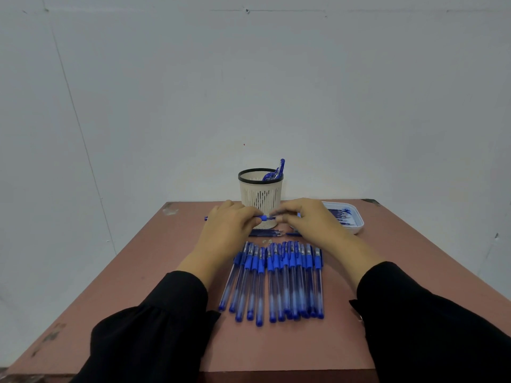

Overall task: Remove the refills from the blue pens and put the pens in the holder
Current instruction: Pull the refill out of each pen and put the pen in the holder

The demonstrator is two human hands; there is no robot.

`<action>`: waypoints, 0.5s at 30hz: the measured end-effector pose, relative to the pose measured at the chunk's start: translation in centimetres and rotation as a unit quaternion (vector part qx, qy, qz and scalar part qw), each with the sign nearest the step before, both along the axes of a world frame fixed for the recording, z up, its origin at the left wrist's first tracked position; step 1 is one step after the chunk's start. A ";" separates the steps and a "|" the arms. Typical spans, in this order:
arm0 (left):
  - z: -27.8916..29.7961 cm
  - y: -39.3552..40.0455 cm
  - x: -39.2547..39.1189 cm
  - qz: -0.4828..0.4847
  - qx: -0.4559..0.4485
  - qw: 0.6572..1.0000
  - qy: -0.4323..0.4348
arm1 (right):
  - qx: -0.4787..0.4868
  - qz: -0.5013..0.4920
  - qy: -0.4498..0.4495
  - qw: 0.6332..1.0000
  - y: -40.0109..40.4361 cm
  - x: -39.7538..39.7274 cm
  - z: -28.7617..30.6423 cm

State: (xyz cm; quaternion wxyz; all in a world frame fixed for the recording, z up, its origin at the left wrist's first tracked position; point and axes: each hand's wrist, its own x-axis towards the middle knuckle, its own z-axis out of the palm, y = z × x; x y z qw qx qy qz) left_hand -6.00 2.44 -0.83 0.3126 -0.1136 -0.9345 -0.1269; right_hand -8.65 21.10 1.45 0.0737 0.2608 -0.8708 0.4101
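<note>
From the head view, the left hand [229, 225] and the right hand [309, 219] each pinched one end of a single blue pen [265, 217], held level just in front of the holder [260, 193]. The step looked like pulling that pen apart to free its refill. Next, the refill probably belongs with the loose refills [266, 233] on the surface [138, 272] or in the white tray [356, 226], and the barrel in the holder, where a few pens already stood. A row of untouched pens [276, 277] lay near the wrists, so lowered forearms could scatter them. The holder stood close behind the fingers; open room lay to the left.
</note>
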 end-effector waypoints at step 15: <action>0.0 -0.5 0.0 0.009 0.025 0.999 0.026 | 0.046 -0.056 0.054 0.996 1.5 -1.1 0.4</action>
